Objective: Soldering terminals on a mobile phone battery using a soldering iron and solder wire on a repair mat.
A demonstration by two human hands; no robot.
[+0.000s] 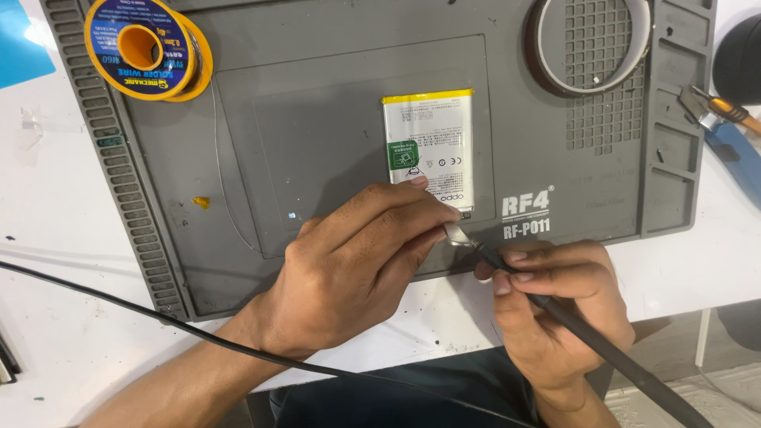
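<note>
**Iron tip at the battery's lower edge**

I see my left hand (357, 265) lying palm down on the grey mat (317, 143), its fingers (396, 208) stretched forward and pressed onto the bottom end of the battery (428, 147). I judge that this pins the flat white cell so it cannot slide while the tip works beside it. These fingers are extended and flat, gripping nothing.

My right hand (555, 305) holds the soldering iron (587, 337) like a pen, thumb and fingers closed round its dark shaft close to the front; so short a hold looks chosen for fine control. The metal tip (458, 234) points up and to the left, just beside the battery's lower right corner and touching or nearly touching my left fingertips; I cannot tell which.

The battery lies upright in the mat's central recess, yellow strip at its far end. A solder spool (147, 47) sits at the mat's far left corner, well apart. A black cable (119, 305) crosses the white worktop (63, 238) and my left forearm.
</note>
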